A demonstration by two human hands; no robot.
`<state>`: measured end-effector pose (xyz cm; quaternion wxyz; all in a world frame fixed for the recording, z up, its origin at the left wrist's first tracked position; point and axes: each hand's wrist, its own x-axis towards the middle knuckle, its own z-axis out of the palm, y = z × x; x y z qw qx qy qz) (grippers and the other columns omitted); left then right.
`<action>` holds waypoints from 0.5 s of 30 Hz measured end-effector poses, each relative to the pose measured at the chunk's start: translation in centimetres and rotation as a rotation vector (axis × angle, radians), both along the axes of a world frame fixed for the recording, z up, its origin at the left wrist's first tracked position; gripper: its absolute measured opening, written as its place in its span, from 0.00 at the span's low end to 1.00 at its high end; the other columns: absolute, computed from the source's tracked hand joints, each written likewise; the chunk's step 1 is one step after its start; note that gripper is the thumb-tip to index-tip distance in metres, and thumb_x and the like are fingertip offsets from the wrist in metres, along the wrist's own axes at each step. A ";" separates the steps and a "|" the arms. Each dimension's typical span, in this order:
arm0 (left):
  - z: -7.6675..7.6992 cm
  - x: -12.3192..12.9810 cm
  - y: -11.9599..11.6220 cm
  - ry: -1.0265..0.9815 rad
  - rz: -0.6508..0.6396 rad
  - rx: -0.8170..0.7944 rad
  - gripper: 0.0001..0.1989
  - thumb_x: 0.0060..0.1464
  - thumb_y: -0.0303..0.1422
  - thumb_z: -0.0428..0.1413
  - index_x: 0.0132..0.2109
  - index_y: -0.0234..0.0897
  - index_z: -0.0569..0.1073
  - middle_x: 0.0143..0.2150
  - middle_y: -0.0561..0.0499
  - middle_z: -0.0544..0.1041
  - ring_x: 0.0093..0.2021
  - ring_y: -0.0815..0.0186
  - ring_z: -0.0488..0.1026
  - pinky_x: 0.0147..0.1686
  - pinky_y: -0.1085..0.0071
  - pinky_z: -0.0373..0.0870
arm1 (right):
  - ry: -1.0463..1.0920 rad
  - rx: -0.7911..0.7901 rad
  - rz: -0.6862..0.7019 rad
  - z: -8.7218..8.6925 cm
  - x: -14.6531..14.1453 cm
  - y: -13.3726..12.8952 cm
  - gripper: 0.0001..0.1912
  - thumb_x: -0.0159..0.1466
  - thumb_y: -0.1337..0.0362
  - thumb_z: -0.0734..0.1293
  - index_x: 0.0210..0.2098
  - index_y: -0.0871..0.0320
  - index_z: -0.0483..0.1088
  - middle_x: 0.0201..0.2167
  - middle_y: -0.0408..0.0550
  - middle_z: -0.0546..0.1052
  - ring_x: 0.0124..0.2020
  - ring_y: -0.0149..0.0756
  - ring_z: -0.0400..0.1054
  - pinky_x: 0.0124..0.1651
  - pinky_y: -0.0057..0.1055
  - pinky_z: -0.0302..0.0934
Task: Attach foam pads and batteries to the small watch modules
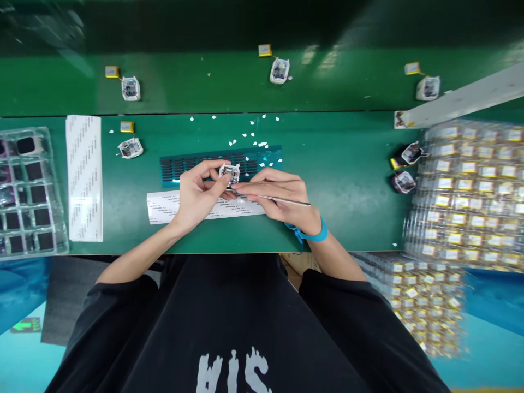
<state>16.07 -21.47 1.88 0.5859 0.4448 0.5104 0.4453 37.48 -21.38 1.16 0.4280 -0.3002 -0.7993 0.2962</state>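
Note:
My left hand [200, 188] grips a small white device housing [230, 173] with its circuit board exposed, the thumb lying across its lower part. From the right, my right hand [282, 194] pinches metal tweezers [286, 201], whose tips meet the lower edge of the housing. Whether the tips hold anything is too small to tell. Beneath both hands lie a teal sheet with dark strips [184, 162] and a white printed backing sheet [164, 207]. Small white round stickers [262, 144] are scattered just beyond the fingers. A blue wrist strap [315, 232] circles my right wrist.
Open housings with yellow batteries lie around, including one housing [130, 148] at left and another [280, 71] at the back. A clear tray [51, 191] and a white strip [84, 180] are left. Stacked battery trays [466, 196] and a pale bar [462, 98] are right.

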 end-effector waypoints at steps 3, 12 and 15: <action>0.1 0.0 0.0 0.019 -0.013 0.004 0.16 0.55 0.38 0.71 0.48 0.39 0.81 0.28 0.58 0.77 0.23 0.67 0.81 0.27 0.73 0.84 | -0.014 -0.037 -0.041 -0.2 -0.2 0.1 0.12 0.74 0.64 0.70 0.54 0.48 0.82 0.41 0.44 0.87 0.39 0.34 0.79 0.41 0.34 0.76; -0.8 -0.5 0.9 -0.107 -0.037 -0.079 0.23 0.51 0.40 0.73 0.51 0.39 0.78 0.34 0.53 0.84 0.29 0.63 0.85 0.34 0.70 0.88 | 0.147 0.000 -0.259 0.7 0.3 0.3 0.14 0.76 0.59 0.65 0.53 0.46 0.83 0.45 0.43 0.88 0.37 0.38 0.80 0.40 0.40 0.78; -0.9 -0.5 0.9 -0.134 -0.036 -0.088 0.23 0.49 0.39 0.74 0.49 0.39 0.77 0.33 0.53 0.84 0.29 0.63 0.86 0.36 0.69 0.88 | 0.139 0.000 -0.305 0.6 0.4 0.3 0.13 0.76 0.60 0.65 0.53 0.46 0.83 0.45 0.42 0.88 0.37 0.37 0.80 0.39 0.40 0.78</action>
